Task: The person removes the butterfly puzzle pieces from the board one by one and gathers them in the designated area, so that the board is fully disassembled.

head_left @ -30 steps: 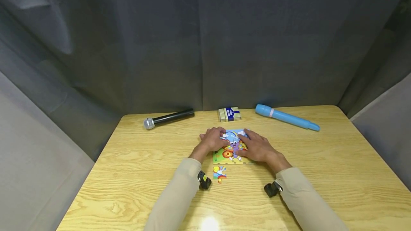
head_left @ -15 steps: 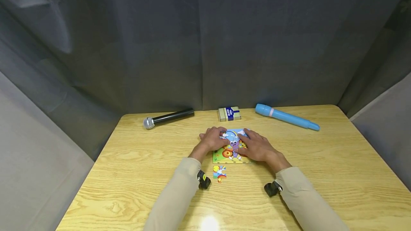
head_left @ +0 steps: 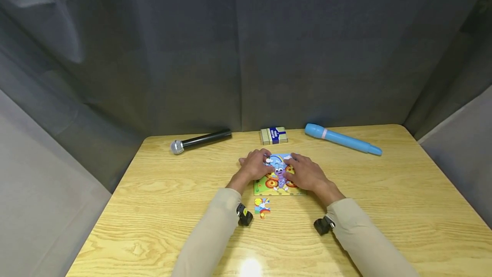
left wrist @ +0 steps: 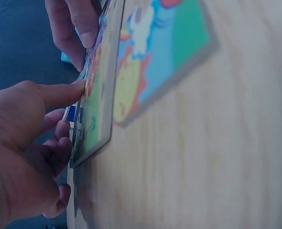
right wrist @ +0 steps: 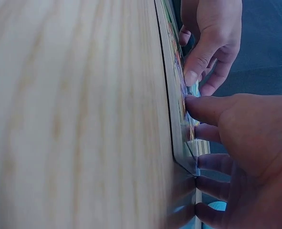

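Observation:
A jigsaw puzzle point(head_left: 265, 190) with a purple butterfly picture lies on the table between my hands. My left hand point(head_left: 253, 166) rests at its upper left, thumb point(left wrist: 64, 94) on the picture and the other fingers loosely bent along the side. From the right, my right hand point(head_left: 308, 174) lies over the puzzle with its fingers spread. Its thumb point(right wrist: 207, 107) presses on the picture and the other fingers reach along the right side. Just below the puzzle lies a loose puzzle section point(head_left: 262, 205) with a yellow sun on it, seen close up in the left wrist view.
Behind the puzzle stands a small striped box point(head_left: 274, 135) with a blue band. A black microphone point(head_left: 201, 141) with a silver head lies at the back left, a blue pen-shaped tube point(head_left: 343, 139) at the back right. Dark curtains point(head_left: 192, 54) surround the wooden table point(head_left: 153, 221).
My right hand has shifted slightly, and more of the butterfly's right wing shows beside it. The left hand stays nearly in place. The whole view has moved a little.

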A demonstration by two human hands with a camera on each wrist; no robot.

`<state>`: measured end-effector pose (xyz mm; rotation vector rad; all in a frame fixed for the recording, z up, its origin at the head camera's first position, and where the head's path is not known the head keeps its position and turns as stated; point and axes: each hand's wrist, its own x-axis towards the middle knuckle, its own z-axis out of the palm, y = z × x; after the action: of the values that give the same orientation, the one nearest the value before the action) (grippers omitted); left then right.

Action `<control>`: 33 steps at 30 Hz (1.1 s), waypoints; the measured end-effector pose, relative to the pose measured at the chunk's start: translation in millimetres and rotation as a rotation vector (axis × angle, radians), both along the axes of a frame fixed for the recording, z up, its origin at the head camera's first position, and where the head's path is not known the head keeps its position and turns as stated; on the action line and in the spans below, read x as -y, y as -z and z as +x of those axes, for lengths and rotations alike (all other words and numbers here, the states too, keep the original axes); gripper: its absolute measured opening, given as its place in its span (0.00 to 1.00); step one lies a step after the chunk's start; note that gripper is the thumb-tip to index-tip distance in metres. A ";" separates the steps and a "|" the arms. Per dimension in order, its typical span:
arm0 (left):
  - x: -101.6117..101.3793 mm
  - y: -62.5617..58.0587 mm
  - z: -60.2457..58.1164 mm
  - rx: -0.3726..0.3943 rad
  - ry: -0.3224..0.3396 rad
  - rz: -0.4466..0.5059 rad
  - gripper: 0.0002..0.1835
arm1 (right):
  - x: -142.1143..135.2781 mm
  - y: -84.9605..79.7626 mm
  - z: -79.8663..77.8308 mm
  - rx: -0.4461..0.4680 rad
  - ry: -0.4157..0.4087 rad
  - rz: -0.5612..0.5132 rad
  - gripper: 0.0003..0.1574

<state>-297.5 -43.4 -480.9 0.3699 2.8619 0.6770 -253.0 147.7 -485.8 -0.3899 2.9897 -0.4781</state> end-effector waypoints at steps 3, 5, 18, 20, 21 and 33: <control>1.2 1.9 -0.6 -0.008 0.000 0.010 0.26 | -0.1 -0.7 0.2 0.006 0.006 -0.014 0.33; 1.9 3.1 -0.8 -0.020 0.002 0.019 0.25 | -0.3 -1.4 0.7 0.007 0.012 -0.023 0.35; 13.9 -2.8 2.7 -0.100 0.021 0.044 0.24 | 2.4 -1.4 -1.8 0.029 0.023 -0.023 0.40; 16.4 -4.6 5.7 -0.108 0.035 0.046 0.24 | 2.1 -1.6 -2.0 0.028 0.024 -0.021 0.40; 17.7 -5.3 7.5 -0.111 0.043 0.046 0.24 | 1.8 -1.7 -1.9 0.025 0.022 -0.018 0.40; 29.3 -6.2 34.2 -0.109 0.119 0.057 0.22 | -0.7 0.6 -1.3 0.018 0.000 -0.025 0.38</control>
<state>-263.3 -72.6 -474.6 0.5984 2.8972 0.7382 -254.3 148.5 -486.5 -0.3858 2.9685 -0.5171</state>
